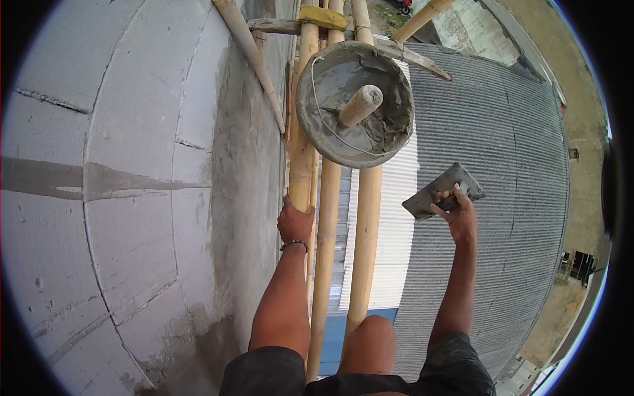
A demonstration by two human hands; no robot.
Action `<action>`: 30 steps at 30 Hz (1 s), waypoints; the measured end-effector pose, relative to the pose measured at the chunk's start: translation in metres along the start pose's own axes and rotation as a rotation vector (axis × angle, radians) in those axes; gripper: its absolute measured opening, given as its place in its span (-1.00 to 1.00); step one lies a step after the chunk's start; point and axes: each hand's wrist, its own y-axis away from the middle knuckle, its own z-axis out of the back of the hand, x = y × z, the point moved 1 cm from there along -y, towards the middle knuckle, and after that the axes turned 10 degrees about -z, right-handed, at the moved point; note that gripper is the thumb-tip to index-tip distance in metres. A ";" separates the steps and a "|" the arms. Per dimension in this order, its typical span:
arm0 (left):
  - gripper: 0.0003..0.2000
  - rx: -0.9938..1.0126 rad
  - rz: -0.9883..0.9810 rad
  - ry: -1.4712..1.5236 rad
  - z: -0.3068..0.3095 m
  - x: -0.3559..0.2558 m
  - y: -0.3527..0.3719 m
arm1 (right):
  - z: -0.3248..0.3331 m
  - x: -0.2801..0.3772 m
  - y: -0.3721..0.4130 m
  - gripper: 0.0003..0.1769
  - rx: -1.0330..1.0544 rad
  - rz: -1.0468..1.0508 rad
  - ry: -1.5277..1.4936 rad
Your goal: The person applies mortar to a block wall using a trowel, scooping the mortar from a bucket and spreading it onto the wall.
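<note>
My left hand [295, 221] grips a bamboo pole [302, 173] of the scaffold beside the wall, a dark bracelet at its wrist. Out to the right, my right hand [459, 212] holds a plastering float [444, 190], a flat rectangular board smeared with grey mortar, its fingers wrapped at the handle. Ahead, on the bamboo poles, stands a round bucket [306, 125] with a wire handle. Wet grey mortar [337, 77] coats its inside, and a short bamboo stub [362, 105] sticks up within it.
On the left rises a block wall [139, 244], partly coated with grey render [241, 165]. Far below on the right lies a corrugated roof [489, 277]. A wooden crosspiece [419, 61] and a yellow piece [323, 17] cross the poles ahead. My bare knee [371, 343] is between the poles.
</note>
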 end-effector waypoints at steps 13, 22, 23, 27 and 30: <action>-0.42 -0.016 -0.016 0.038 -0.004 -0.002 0.005 | -0.153 0.002 0.039 -0.73 -0.396 0.924 0.149; -0.41 -0.012 -0.017 0.029 -0.007 -0.003 0.004 | -0.098 -0.163 0.008 -0.53 -0.640 0.550 0.529; -0.41 -0.010 -0.011 0.021 -0.006 -0.003 0.005 | -0.097 -0.183 0.013 -0.53 -0.624 0.506 0.518; -0.42 -0.009 -0.025 -0.012 -0.002 -0.008 0.008 | -0.091 -0.254 0.019 -0.62 -0.607 0.473 0.522; -0.43 -0.006 0.007 0.011 -0.002 -0.008 0.007 | -0.091 -0.264 0.019 -0.66 -0.588 0.520 0.454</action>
